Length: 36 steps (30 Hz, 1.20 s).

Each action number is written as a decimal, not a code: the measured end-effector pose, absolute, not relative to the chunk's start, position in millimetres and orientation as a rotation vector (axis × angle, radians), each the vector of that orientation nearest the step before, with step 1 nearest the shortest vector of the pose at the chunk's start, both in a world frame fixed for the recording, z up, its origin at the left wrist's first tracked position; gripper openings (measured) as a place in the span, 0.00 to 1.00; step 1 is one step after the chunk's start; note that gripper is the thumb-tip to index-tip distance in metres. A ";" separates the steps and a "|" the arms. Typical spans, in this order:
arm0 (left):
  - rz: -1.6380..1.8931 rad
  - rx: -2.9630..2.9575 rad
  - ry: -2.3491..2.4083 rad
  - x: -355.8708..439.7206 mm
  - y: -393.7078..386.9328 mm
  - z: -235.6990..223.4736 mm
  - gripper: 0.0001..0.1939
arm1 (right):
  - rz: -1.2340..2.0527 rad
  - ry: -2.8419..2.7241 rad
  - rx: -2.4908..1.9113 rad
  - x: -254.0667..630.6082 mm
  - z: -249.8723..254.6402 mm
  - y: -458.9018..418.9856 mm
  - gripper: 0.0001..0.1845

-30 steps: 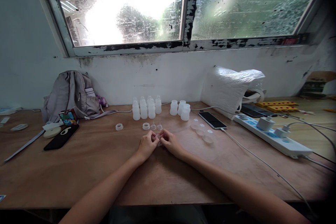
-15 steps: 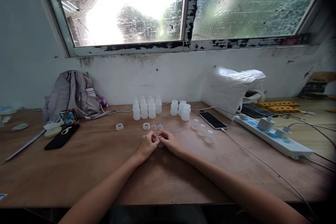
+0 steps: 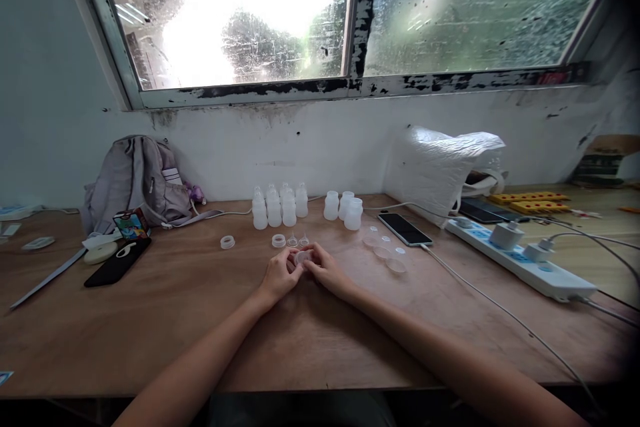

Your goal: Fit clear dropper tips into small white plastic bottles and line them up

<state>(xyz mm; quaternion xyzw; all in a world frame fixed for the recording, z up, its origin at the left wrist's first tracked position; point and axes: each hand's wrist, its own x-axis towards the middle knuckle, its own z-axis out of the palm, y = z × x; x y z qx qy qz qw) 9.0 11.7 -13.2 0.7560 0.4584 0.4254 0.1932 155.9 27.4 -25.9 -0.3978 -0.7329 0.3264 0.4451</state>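
My left hand [image 3: 279, 274] and my right hand [image 3: 324, 269] meet at the middle of the wooden table [image 3: 200, 320], fingers pinched together on one small white ring-shaped cap [image 3: 302, 257] held between them. Just beyond the hands lie two clear teats [image 3: 298, 240] and two loose white rings [image 3: 278, 240]. Further back stand several capped small white bottles [image 3: 279, 208] and three uncapped ones [image 3: 344, 207]. Several clear domed covers [image 3: 385, 252] lie to the right of my right hand.
A grey backpack [image 3: 134, 181] leans on the wall at left, with a black phone [image 3: 116, 267] in front. At right are a phone [image 3: 404, 229] on a cable, a white plastic bag [image 3: 440, 170] and a power strip [image 3: 525, 260] with chargers.
The small cap between my fingers has turned and risen slightly, its round face now showing. Both hands stay in the same spot.
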 end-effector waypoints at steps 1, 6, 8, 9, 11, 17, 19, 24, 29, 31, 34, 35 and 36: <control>1.195 2.129 1.284 9.0 11.7 -13.0 0.12 | 0.825 -1.822 -0.971 156.3 -26.0 27.5 0.13; 1.189 2.135 1.287 9.2 12.5 -14.1 0.13 | 0.876 -1.810 -0.917 154.9 -25.8 26.2 0.16; 1.188 2.145 1.279 9.5 12.3 -14.6 0.12 | 0.895 -1.788 -0.907 153.8 -25.6 25.9 0.16; 1.187 2.153 1.275 9.7 12.1 -14.7 0.12 | 0.912 -1.775 -0.904 153.4 -25.9 26.2 0.16; 1.185 2.168 1.273 10.2 11.7 -14.8 0.11 | 0.952 -1.750 -0.910 153.0 -27.3 28.2 0.14; 1.208 2.148 1.313 9.7 14.6 -16.5 0.11 | 1.112 -1.679 -0.918 154.1 -34.7 37.3 0.12; 1.187 2.115 1.327 8.7 16.0 -16.7 0.10 | 1.161 -1.646 -0.900 154.2 -35.8 38.3 0.13; 1.136 2.021 1.322 6.8 16.6 -14.4 0.07 | 1.202 -1.595 -0.887 153.6 -37.0 38.1 0.12; 1.134 1.987 1.339 6.2 16.6 -13.8 0.06 | 1.194 -1.578 -0.895 152.8 -37.7 37.7 0.11; 1.137 1.988 1.351 6.5 17.0 -14.4 0.06 | 1.188 -1.576 -0.911 152.4 -37.3 37.2 0.10; 1.148 1.991 1.358 7.0 17.2 -15.1 0.06 | 1.176 -1.576 -0.927 151.7 -36.2 36.5 0.10; 1.154 1.993 1.358 7.1 17.1 -15.1 0.06 | 1.172 -1.576 -0.927 151.6 -35.8 36.2 0.10; 1.159 1.995 1.358 7.1 16.9 -15.1 0.06 | 1.168 -1.577 -0.924 151.5 -35.4 36.0 0.11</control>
